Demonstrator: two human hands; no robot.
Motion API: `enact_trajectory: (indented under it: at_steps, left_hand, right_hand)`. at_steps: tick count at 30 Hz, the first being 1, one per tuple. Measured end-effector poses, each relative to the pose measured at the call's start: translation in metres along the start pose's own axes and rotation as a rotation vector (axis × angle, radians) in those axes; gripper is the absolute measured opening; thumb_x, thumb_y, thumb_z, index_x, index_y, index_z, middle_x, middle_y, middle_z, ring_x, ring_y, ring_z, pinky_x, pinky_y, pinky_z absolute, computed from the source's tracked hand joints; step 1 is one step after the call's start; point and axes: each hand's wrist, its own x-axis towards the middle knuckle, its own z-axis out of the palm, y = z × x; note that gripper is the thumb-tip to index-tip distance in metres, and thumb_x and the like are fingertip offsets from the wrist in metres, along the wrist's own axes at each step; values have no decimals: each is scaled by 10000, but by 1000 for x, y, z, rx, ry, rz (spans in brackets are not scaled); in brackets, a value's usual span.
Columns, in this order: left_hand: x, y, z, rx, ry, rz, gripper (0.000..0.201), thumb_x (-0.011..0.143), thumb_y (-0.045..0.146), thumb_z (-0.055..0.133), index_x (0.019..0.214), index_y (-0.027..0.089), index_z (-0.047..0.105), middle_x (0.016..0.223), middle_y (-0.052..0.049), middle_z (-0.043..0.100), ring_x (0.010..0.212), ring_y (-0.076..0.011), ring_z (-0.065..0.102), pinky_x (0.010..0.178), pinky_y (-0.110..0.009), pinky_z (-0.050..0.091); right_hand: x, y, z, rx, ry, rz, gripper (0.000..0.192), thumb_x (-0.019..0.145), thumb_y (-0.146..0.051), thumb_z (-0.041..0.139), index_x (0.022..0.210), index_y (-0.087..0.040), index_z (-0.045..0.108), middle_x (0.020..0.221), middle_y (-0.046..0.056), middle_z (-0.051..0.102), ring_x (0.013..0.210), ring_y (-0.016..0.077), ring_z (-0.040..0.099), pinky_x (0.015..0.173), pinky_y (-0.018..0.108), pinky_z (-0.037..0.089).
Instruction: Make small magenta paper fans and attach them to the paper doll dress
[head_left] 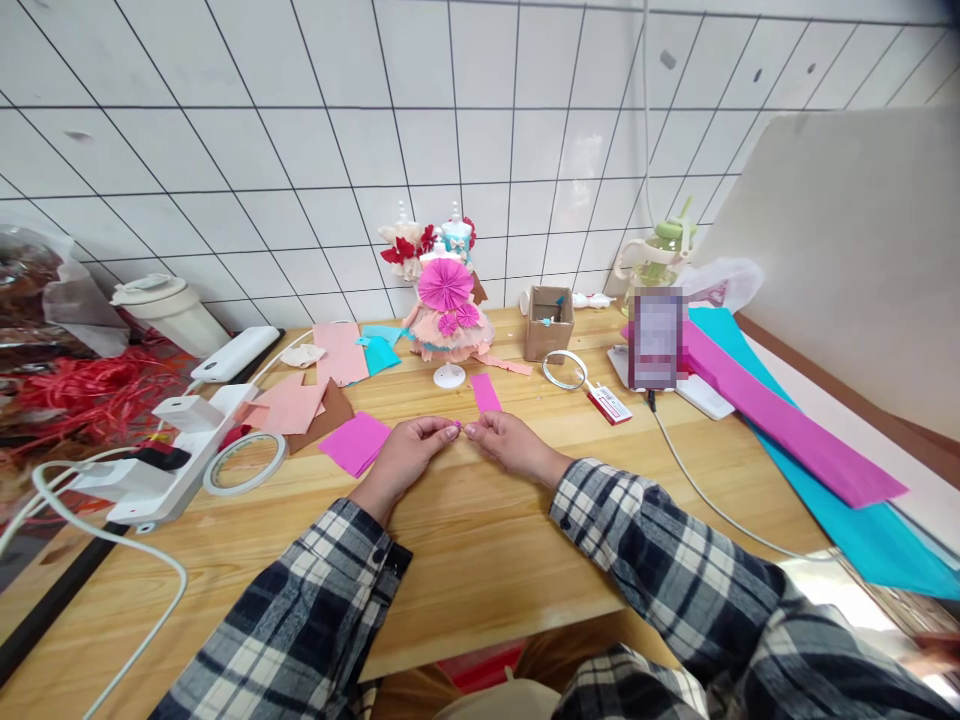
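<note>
My left hand (415,452) is closed in a pinch on a small piece of magenta paper (458,426), of which only a sliver shows. Facing it, my right hand (517,444) has its thumb and finger pressed together at the same piece. Just beyond the fingers lies a magenta paper strip (485,392). Folded magenta paper (355,443) rests beside my left hand. Behind both hands stands a miniature dress form (448,340) in a pink paper dress with magenta pleated rosettes.
At left are a tape roll (212,478), a power strip (196,450) with cables, and paper scraps (289,402). A cardboard box (548,340), a second tape roll (545,372) and a phone (657,340) stand toward the right. Long crepe paper sheets (795,420) line the right edge.
</note>
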Motion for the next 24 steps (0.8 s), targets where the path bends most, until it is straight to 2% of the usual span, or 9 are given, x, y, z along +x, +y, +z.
enact_trajectory:
  at_steps: [10, 24]
  left_hand:
    - [1, -4, 0, 7, -13, -13, 382, 671, 491, 712, 847, 152, 708, 867, -59, 715, 766, -180, 599, 723, -269, 431]
    - [1, -3, 0, 35, 14, -4, 417, 631, 535, 723, 835, 171, 727, 865, -54, 726, 769, -193, 615, 732, -282, 437]
  right_hand:
    - [2, 4, 1, -93, 60, -51, 308, 841, -466, 506, 720, -188, 451, 545, -69, 436, 519, 85, 376, 509, 208, 294]
    - [-1, 3, 2, -300, 98, -126, 285, 880, -421, 493, 725, -184, 463, 644, -35, 491, 607, 102, 430, 563, 219, 309]
